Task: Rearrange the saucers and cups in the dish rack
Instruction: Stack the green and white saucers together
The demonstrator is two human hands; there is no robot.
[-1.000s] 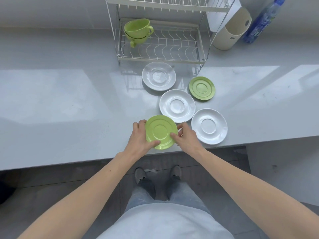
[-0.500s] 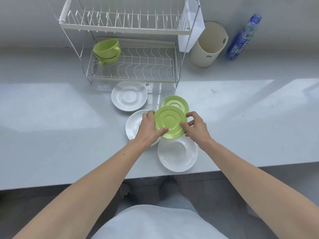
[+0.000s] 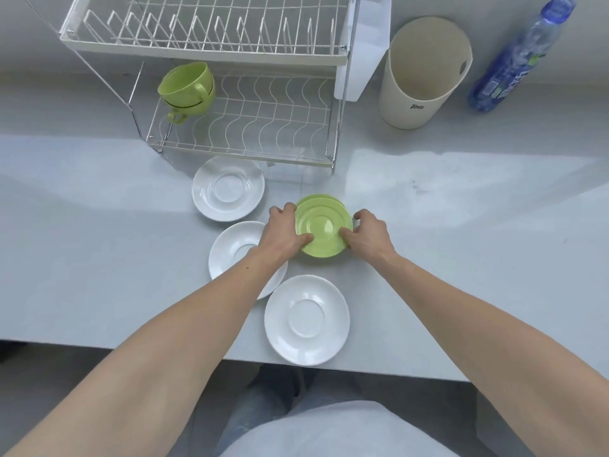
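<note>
Grey counter (image 3: 99,225), beige tub (image 3: 425,70) branded perhaps "Zines"

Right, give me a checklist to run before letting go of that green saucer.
1. Both hands on the top green saucer: ok, left hand and right hand grip opposite edges.
2. Lined up over the lower green saucer: not ok, its far rim peeks out.
3. Top saucer seated flat: cannot tell.
4. White saucers apart from the stack: ok.
5. Lower rack shelf has room beside the green cups: ok.
</note>
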